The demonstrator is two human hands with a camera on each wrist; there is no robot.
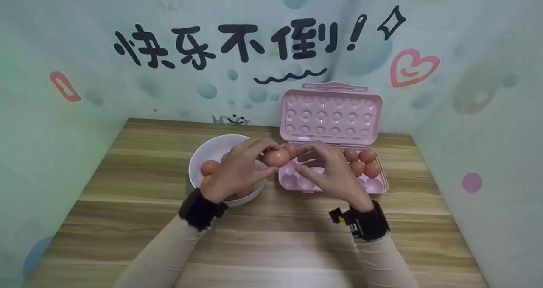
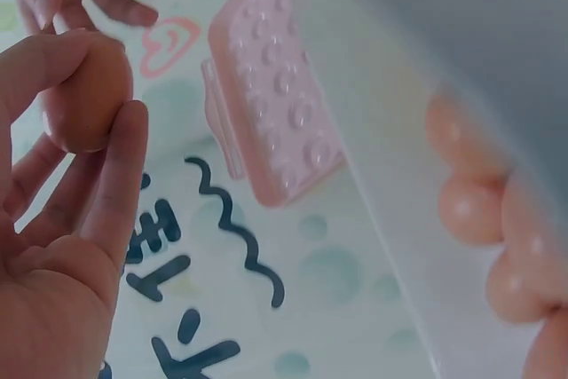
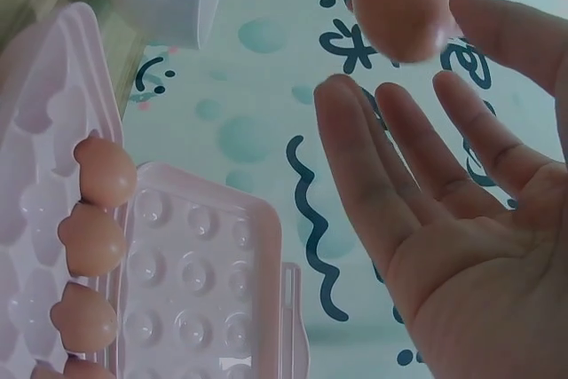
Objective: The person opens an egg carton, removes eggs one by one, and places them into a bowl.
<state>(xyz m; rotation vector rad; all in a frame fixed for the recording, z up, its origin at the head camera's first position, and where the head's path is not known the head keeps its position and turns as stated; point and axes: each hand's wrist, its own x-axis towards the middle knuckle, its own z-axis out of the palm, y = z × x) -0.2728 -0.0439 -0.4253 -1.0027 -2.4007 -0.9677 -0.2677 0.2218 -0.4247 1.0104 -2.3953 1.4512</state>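
Observation:
My left hand [image 1: 237,171] pinches a brown egg [image 1: 275,157] between thumb and fingers, above the gap between the bowl and the carton. In the left wrist view the egg [image 2: 93,95] sits at the fingertips. My right hand [image 1: 333,173] is held just to the right, fingers apart and holding nothing; in the right wrist view its palm faces the egg [image 3: 404,11]. Below it lies a pink egg carton [image 1: 384,186], lid [image 1: 331,114] raised, with several eggs in its back and right cups. The right hand hides part of the carton.
A white bowl [image 1: 197,158] with several brown eggs [image 1: 210,168] stands left of the carton, partly covered by the left hand. Both are on a wood-grain table [image 1: 271,245]. A printed cloth [image 1: 178,93] hangs behind the table and along its sides.

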